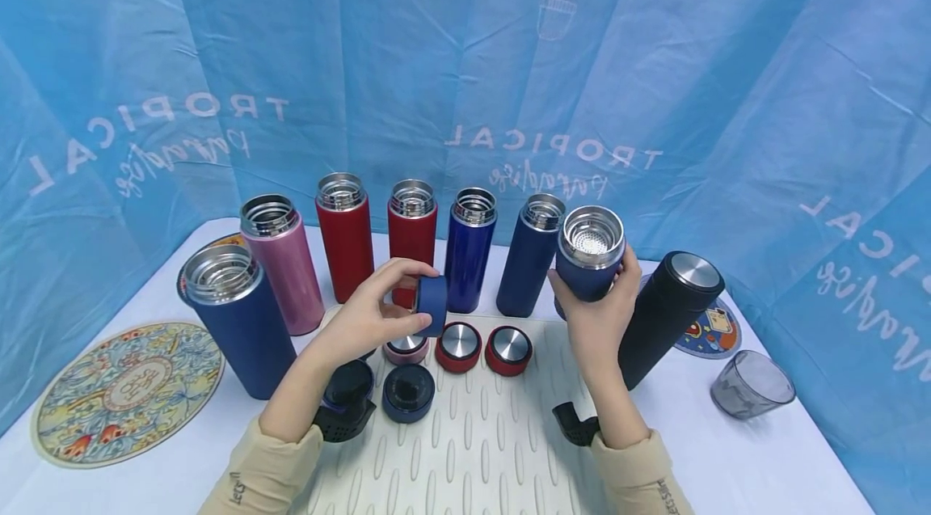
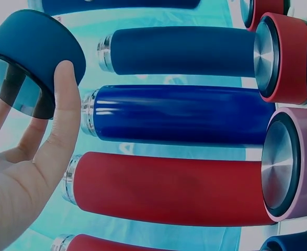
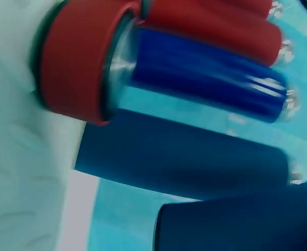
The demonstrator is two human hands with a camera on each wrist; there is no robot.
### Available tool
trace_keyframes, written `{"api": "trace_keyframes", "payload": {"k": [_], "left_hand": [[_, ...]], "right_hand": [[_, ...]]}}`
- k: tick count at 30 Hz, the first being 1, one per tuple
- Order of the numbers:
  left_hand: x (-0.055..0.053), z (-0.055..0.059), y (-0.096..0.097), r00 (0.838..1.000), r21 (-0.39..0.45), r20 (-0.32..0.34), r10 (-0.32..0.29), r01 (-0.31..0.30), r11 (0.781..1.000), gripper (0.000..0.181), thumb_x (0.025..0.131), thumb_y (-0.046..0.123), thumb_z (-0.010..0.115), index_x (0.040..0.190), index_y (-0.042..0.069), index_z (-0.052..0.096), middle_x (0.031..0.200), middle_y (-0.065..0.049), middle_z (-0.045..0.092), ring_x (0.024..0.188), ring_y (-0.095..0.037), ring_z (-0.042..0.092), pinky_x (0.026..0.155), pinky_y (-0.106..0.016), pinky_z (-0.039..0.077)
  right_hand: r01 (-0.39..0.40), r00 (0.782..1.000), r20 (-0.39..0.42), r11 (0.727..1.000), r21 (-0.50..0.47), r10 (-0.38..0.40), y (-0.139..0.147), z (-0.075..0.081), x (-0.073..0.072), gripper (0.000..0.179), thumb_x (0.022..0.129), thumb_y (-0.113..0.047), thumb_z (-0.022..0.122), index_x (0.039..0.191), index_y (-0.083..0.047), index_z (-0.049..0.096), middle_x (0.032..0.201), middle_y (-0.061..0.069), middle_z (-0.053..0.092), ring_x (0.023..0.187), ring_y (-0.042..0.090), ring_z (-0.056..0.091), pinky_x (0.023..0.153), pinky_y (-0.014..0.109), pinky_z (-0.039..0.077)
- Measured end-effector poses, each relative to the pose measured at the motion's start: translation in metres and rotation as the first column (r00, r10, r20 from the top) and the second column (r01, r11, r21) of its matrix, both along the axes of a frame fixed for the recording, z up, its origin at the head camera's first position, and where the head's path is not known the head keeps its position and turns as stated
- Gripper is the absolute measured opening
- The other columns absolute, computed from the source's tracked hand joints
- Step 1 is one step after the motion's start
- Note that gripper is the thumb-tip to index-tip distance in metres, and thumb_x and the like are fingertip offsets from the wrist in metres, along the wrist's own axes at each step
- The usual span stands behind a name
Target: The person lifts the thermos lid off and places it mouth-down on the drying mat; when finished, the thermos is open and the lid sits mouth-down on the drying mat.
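My left hand (image 1: 371,306) pinches a dark blue flask lid (image 1: 432,303) between thumb and fingers, held in the air above the mat. In the left wrist view the lid (image 2: 48,47) is tilted, its dark shiny end facing down and left. My right hand (image 1: 600,321) grips a dark blue thermos flask (image 1: 585,276) around its body. That flask is uncapped and leans toward me, with a perforated metal strainer (image 1: 592,238) showing in its mouth. Only part of the flask (image 3: 237,222) appears in the right wrist view, where the hand itself is hidden.
Uncapped flasks stand along the back: pink (image 1: 285,264), red (image 1: 345,236), shiny blue (image 1: 471,248) and navy (image 1: 531,256). A large navy flask (image 1: 240,321) is at left. Red lids (image 1: 458,347) and others lie on the white mat (image 1: 480,450). A capped black flask (image 1: 665,313) and glass (image 1: 752,386) stand right.
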State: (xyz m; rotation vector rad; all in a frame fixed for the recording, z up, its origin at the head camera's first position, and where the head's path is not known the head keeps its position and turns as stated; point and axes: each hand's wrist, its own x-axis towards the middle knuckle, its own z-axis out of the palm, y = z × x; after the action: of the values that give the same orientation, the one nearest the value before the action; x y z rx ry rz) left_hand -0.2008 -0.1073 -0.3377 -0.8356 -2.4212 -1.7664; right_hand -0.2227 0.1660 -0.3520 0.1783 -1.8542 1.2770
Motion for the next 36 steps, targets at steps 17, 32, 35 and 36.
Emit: {"api": "trace_keyframes", "payload": {"k": [17,32,35,36], "left_hand": [[0.0,-0.001,0.0,0.999,-0.012,-0.004,-0.034,0.034,0.999,0.047,0.082,0.009,0.068,0.125,0.011,0.049,0.123,-0.009,0.046,0.107,-0.027,0.05,0.08,-0.031,0.053],[0.009,-0.006,0.024,0.996,-0.269,-0.04,-0.074,0.06,0.961,0.054,0.076,0.02,0.074,0.125,0.019,0.051,0.121,-0.002,0.048,0.098,-0.02,0.05,0.068,-0.027,0.052],[0.011,-0.011,0.033,0.993,-0.408,-0.075,-0.094,0.056,0.911,0.052,0.074,0.024,0.075,0.122,0.022,0.054,0.122,-0.001,0.048,0.097,-0.017,0.051,0.072,-0.028,0.052],[0.011,-0.013,0.036,0.991,-0.447,-0.08,-0.104,0.058,0.893,0.052,0.073,0.024,0.075,0.121,0.023,0.055,0.122,0.0,0.047,0.097,-0.017,0.052,0.073,-0.029,0.052]], "right_hand": [[0.173,0.968,0.224,0.952,-0.252,-0.116,0.021,-0.033,-0.066,0.086,0.075,-0.018,0.076,0.144,-0.013,0.024,0.142,0.007,0.03,0.13,0.019,0.03,0.108,0.041,0.022],[0.232,0.926,0.354,0.938,-0.256,-0.133,0.03,-0.042,-0.076,0.09,0.079,-0.023,0.072,0.147,-0.012,0.014,0.149,0.009,0.02,0.135,0.024,0.023,0.11,0.046,0.019],[0.236,0.922,0.362,0.939,-0.249,-0.135,0.032,-0.043,-0.076,0.091,0.08,-0.026,0.071,0.147,-0.012,0.012,0.15,0.01,0.018,0.136,0.024,0.022,0.111,0.046,0.018],[0.238,0.921,0.366,0.94,-0.246,-0.137,0.032,-0.044,-0.076,0.091,0.08,-0.027,0.071,0.147,-0.013,0.012,0.15,0.009,0.018,0.136,0.024,0.022,0.111,0.045,0.018]]}}
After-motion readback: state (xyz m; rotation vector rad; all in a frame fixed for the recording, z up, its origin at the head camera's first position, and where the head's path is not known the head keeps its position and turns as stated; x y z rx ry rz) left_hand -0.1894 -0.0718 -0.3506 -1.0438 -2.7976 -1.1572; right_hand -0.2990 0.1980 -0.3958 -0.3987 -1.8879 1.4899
